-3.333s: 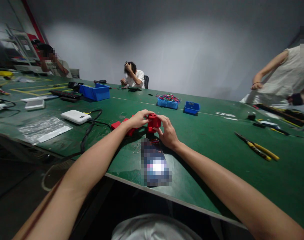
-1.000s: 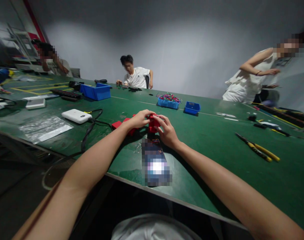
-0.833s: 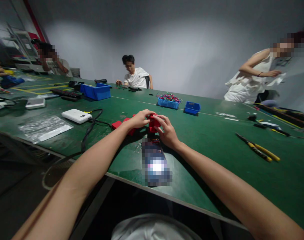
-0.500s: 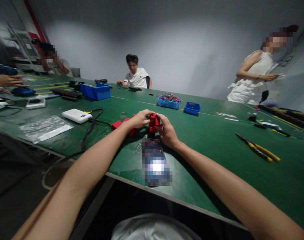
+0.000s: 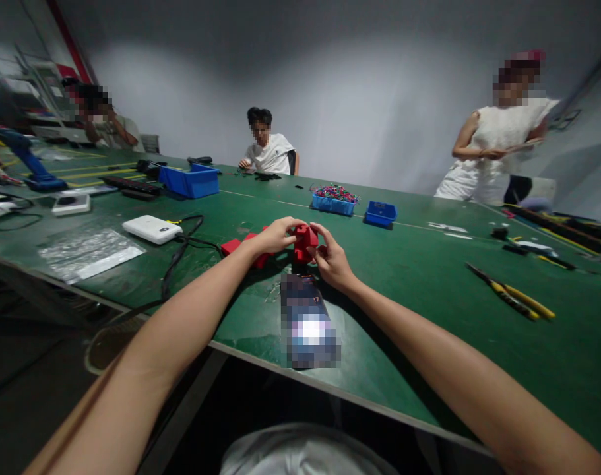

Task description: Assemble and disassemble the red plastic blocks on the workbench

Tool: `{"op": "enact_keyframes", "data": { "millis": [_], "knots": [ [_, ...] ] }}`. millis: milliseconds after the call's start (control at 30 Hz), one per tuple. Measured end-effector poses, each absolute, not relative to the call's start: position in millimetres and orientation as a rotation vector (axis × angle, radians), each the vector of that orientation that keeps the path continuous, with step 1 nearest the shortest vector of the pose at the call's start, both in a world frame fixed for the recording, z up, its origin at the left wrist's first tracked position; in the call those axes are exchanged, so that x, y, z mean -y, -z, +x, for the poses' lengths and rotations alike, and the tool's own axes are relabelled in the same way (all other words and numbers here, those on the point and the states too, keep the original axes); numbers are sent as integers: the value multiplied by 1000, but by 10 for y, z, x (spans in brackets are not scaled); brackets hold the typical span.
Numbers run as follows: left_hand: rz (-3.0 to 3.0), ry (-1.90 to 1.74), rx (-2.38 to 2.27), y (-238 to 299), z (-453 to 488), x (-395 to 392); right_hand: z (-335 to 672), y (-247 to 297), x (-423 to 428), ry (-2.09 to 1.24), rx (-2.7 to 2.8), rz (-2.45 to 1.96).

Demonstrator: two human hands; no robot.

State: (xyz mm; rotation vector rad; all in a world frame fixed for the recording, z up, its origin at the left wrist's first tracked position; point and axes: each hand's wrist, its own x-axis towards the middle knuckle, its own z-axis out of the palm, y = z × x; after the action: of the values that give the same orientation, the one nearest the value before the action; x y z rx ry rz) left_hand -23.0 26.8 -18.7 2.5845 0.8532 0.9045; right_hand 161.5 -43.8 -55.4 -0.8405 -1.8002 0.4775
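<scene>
Between my two hands is a red blocky piece [image 5: 305,243] with notched, cube-like parts; its exact kind cannot be made out. My left hand [image 5: 282,235] is closed on its left and upper side, the fingers bent over the top. From the right, my right hand [image 5: 334,261] grips it between thumb and fingers. More red blocks [image 5: 231,247] lie on the table beside my left hand, partly hidden behind that wrist and forearm. Just below the held piece, a phone [image 5: 305,310] with a lit, blurred screen lies flat near the table edge.
On the green table [image 5: 409,297] are yellow-handled pliers [image 5: 510,293], a white power bank [image 5: 152,229] with black cables, and a clear plastic bag [image 5: 90,254]. Farther back stand blue bins [image 5: 191,182] and a blue drill [image 5: 30,161]. Several people are around the table.
The red piece has turned slightly in my hands, and my right fingers have shifted on it. At far left, the drill now stands upright and another person's hand has drawn back. The person at right has turned.
</scene>
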Motion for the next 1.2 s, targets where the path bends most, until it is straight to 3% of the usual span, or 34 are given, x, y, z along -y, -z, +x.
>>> {"op": "enact_keyframes", "data": {
  "millis": [500,967,1200],
  "knots": [
    [2562,-915,-874,202,-224,-277,1614,545,466,-493,1808,-868],
    [2433,-846,-854,100,-206,-233,1652,564,431,-247,1898,-810],
    [2396,-848,-889,79,-220,-205,1658,552,472,-340,1942,-849]
  ]
}}
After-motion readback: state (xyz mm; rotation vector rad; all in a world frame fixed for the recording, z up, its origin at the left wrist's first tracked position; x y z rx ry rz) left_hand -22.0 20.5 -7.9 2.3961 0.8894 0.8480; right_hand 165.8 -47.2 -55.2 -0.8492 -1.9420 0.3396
